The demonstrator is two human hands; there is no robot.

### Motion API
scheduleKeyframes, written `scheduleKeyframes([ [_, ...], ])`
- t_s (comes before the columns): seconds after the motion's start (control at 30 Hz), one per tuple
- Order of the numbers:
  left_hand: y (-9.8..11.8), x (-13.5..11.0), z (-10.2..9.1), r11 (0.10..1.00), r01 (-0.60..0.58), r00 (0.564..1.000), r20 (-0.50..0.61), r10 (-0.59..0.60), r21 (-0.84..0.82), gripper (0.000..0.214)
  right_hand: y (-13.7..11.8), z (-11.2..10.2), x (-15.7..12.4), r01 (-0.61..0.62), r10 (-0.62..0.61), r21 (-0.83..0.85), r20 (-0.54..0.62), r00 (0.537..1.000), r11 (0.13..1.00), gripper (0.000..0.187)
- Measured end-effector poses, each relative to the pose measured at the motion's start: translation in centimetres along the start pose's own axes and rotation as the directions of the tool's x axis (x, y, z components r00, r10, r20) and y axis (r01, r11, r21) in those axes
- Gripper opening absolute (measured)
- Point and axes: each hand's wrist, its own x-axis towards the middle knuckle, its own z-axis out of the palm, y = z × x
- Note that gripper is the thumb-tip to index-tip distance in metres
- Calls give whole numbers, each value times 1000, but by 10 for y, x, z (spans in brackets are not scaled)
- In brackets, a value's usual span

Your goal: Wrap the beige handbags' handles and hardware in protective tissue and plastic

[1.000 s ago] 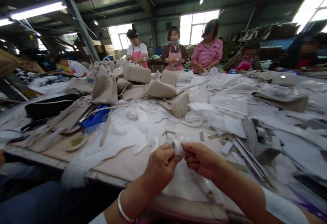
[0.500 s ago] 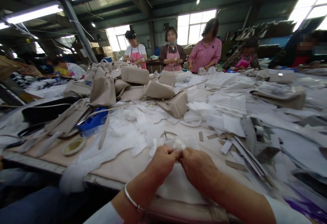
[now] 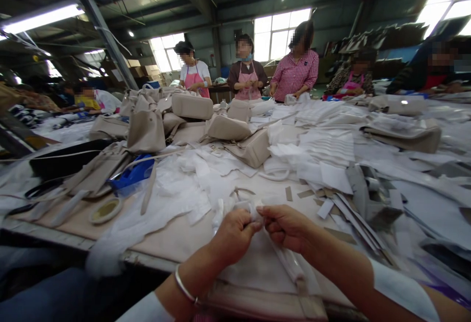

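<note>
Main risk: the thin white wrap (image 3: 253, 210) looks flimsy, could tear or slip loose if the two hands pull unevenly. Loose white sheets (image 3: 176, 202) to the left might snag too. Wrap sits at the near middle of the table (image 3: 164, 241), between the fingertips. Left hand (image 3: 232, 236) pinches it, thumb on top, forearm from near left. Right hand (image 3: 287, 226) pinches its right edge, fingers curled, forearm from near right.
</note>
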Motion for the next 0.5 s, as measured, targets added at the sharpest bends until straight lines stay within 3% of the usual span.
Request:
scheduleKeyframes([
  [0.1, 0, 8, -6, 941, 229, 971, 129, -202, -249, 34, 1, 3, 1, 193, -192, -121, 19, 981, 974, 20],
  [0.17, -2, 18, -10, 759, 438, 898, 261, -354, -482, 43, 2, 3, 3, 376, -380, -333, 56, 923, 865, 21],
  [0.2, -4, 23, -10, 661, 501, 865, 297, -405, -559, 46, 3, 2, 6, 451, -470, -461, 80, 879, 764, 22],
  [0.27, -9, 33, -7, 558, 542, 829, 293, -476, -628, 49, 8, -2, 13, 517, -613, -694, 136, 778, 502, 24],
  [0.37, -18, 42, 5, 561, 520, 825, 209, -524, -644, 47, 17, -8, 24, 435, -720, -891, 215, 660, 132, 25],
  [0.43, -22, 42, 14, 588, 493, 836, 163, -524, -642, 44, 19, -13, 25, 384, -716, -923, 272, 643, -7, 22],
  [0.5, -25, 40, 19, 616, 472, 845, 125, -519, -631, 42, 15, -19, 19, 384, -671, -920, 332, 663, -76, 21],
])
